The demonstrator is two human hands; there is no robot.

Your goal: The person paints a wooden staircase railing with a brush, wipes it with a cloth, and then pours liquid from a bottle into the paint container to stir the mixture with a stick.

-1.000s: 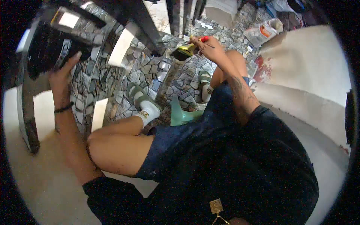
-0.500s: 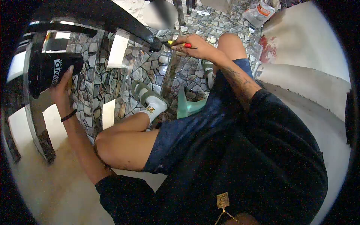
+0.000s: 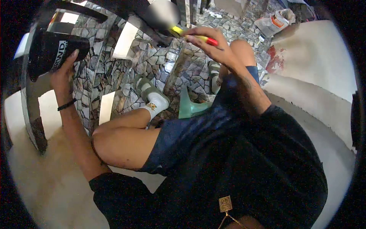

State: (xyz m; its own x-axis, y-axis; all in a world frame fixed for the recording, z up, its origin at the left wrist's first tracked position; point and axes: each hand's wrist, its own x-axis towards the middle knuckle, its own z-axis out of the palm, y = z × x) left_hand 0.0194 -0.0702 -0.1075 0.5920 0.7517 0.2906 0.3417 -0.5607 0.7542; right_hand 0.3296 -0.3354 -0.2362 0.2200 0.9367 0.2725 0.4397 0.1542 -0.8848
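My left hand (image 3: 63,78) is closed on a black cap (image 3: 42,49) with white lettering, its thumb lying over the front. A dark bracelet circles that wrist. In my right hand (image 3: 211,45) the fingers pinch a paintbrush (image 3: 210,40) with a yellow and red handle. Its bristle end points left, close to the lower end of a glossy black beam (image 3: 118,11); whether they touch I cannot tell. The beam slopes down from the upper left.
Below lies a floor with a stone pattern (image 3: 152,65). Green translucent plastic (image 3: 187,105), like a stool leg, shows between my legs. A white bag (image 3: 274,23) sits at the upper right, near a pale wall (image 3: 316,49) with red stains. Dark posts stand at the back.
My right hand has shifted right, and more of the brush handle now shows beyond the fingers. My left hand and the cap appear slightly higher; the whole view has tilted a little.
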